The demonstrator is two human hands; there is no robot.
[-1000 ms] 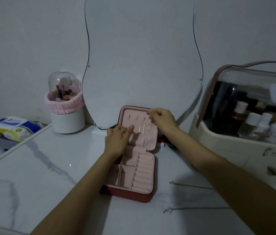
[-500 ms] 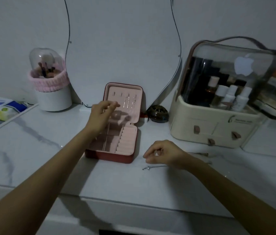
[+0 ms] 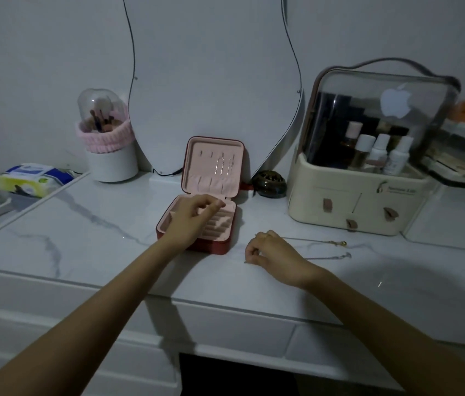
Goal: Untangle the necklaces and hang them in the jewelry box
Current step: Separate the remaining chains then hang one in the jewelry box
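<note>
Left hand (image 3: pixel 194 218) lower, off the lid (image 3: pixel 214 164).

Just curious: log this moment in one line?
left hand: over box, empty | right hand: pinching chain on table | lid: open

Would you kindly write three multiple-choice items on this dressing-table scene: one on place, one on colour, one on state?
1. Where do the loose necklace chains lie?
A. right of the jewelry box
B. inside the box
C. beside the tissue pack

2. What colour is the box lining?
A. blue
B. pink
C. black

3. How is the box lid?
A. shut
B. removed
C. open, upright

Answers: 1 A, the chains run across the tabletop past the right hand. 2 B, the padding is pale pink. 3 C, the lid stands up behind the tray.
</note>
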